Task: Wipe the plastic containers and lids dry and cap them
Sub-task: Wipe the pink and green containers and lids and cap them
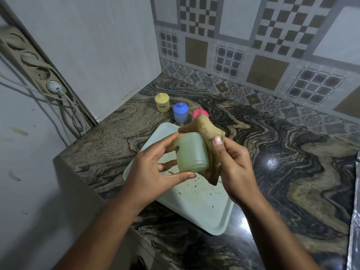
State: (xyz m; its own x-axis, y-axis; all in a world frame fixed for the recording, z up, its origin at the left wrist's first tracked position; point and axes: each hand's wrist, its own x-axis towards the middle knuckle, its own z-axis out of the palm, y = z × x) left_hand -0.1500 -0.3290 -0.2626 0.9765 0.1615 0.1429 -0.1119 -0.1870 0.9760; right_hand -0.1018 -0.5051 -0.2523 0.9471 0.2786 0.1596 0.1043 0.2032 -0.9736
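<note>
Head view, mid-frame above tray (194, 207): drying step, pale green container (191, 154) held between spread fingers of left hand (155, 170), right hand (233, 164) pinching tan cloth (206, 133) against its side; next, probably capping, lid unseen.

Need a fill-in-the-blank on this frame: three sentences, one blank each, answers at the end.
1. The left hand holds the pale green container while the right hand presses a brown ____ against it.
2. At the back of the counter, the capped container left of the blue container is coloured ____.
3. Below the hands, a pale green ____ with brown specks lies on the counter.

Answers: cloth; yellow; tray
</note>
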